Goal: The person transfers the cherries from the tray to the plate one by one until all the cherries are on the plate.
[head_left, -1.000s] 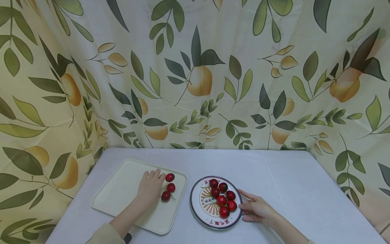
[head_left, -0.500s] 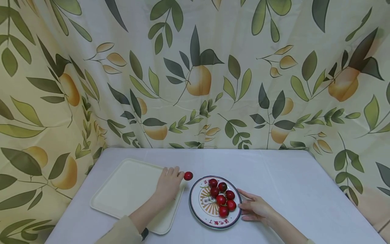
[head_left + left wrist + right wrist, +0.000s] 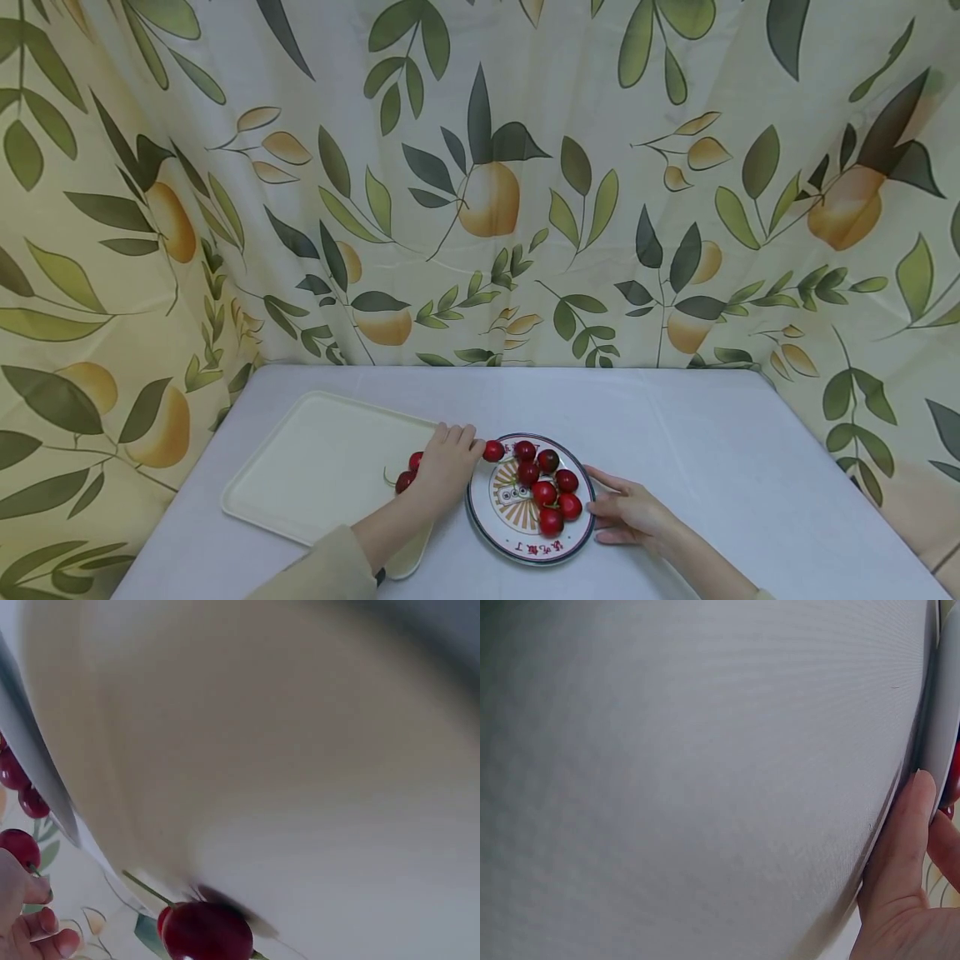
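Observation:
My left hand (image 3: 448, 468) is over the tray's right edge and pinches a cherry (image 3: 492, 451) at the plate's left rim. In the left wrist view a green stem runs from this cherry (image 3: 18, 849) to the fingertips. Several red cherries (image 3: 544, 492) lie on the round white plate (image 3: 504, 533), which has a dark rim and printed pattern. My right hand (image 3: 637, 515) holds the plate's right rim; the right wrist view shows the rim between its digits. Two more cherries (image 3: 405, 482) remain on the cream tray (image 3: 322, 467), partly behind my left hand.
A white-covered table (image 3: 720, 450) bears the tray on the left and the plate near the middle. Behind it and along the sides hangs a fabric curtain (image 3: 585, 292) printed with leaves and fruit.
My left hand has carried the cherry rightward from the tray to the plate's left rim. The right hand and the plate have stayed where they were.

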The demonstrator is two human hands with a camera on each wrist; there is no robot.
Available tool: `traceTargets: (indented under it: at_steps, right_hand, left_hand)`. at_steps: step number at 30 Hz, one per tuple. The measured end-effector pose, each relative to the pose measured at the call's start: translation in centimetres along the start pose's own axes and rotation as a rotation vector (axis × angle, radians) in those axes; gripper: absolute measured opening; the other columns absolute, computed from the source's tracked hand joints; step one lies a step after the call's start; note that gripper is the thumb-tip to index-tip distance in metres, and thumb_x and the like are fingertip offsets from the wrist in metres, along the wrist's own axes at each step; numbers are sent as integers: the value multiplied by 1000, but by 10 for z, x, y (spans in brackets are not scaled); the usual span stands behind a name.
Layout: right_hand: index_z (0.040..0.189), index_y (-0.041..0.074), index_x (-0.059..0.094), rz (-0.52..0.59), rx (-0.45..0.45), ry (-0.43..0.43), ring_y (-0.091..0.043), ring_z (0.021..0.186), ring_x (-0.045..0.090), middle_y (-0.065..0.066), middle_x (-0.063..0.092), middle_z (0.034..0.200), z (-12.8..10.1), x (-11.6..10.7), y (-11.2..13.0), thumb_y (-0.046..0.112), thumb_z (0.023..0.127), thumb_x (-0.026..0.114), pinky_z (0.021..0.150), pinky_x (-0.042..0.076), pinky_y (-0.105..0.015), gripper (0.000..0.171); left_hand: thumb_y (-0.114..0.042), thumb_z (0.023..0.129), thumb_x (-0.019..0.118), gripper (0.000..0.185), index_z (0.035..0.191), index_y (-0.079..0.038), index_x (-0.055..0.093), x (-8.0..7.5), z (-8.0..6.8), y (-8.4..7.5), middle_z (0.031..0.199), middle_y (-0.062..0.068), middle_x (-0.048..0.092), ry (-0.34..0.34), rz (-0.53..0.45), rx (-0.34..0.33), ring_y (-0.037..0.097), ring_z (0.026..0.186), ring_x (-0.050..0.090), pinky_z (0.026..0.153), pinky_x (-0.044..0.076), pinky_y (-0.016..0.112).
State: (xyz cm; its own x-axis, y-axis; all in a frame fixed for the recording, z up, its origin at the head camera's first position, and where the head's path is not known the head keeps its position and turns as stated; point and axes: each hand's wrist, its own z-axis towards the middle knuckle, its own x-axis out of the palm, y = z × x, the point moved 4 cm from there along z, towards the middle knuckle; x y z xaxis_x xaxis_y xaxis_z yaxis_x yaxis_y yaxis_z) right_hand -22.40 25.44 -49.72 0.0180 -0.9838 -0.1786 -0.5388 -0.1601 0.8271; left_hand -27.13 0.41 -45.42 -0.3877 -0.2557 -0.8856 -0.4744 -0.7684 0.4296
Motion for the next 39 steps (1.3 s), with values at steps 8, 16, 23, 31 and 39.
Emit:
traceTargets:
  at_steps: [8, 16, 23, 31, 39]
  right_hand:
    - [140, 12, 36, 6, 7, 26, -19, 62, 63, -9, 61, 83, 1, -1, -1, 3, 80, 65, 61, 54, -35, 67]
    - [140, 11, 34, 6, -16, 47, -20, 65, 64, -9, 63, 84, 0, -1, 0, 3, 80, 65, 61, 54, -35, 68]
    - [139, 11, 36, 6, -7, 28, -20, 64, 63, -9, 63, 85, 1, -1, 0, 3, 80, 65, 61, 54, -36, 67]
    - [139, 12, 37, -1, -5, 19, -19, 61, 62, -9, 62, 85, 0, -1, 0, 3, 79, 65, 60, 54, -35, 67]
    - [140, 11, 35, 6, -14, 43, -19, 63, 62, -8, 63, 83, 0, 0, 0, 4, 80, 65, 61, 54, -35, 67]
  left_hand:
    - [-28, 81, 66, 33, 111, -23, 54, 4, 4, -18, 105, -2, 48, 31, 92, 60, 14, 95, 46, 91, 35, 31]
    - [-31, 82, 64, 39, 119, -26, 53, 8, 5, -26, 111, -3, 48, 94, 151, 84, 13, 100, 45, 94, 34, 32]
    - [-30, 84, 62, 36, 118, -26, 54, 13, 2, -28, 109, -3, 49, 82, 167, 90, 13, 97, 45, 93, 34, 32]
    - [-32, 83, 63, 36, 116, -24, 54, 14, 1, -29, 106, -3, 49, 71, 162, 87, 13, 94, 44, 91, 35, 31]
    - [-32, 83, 62, 32, 113, -22, 54, 13, 0, -27, 99, -1, 47, 44, 152, 76, 13, 88, 43, 86, 36, 30]
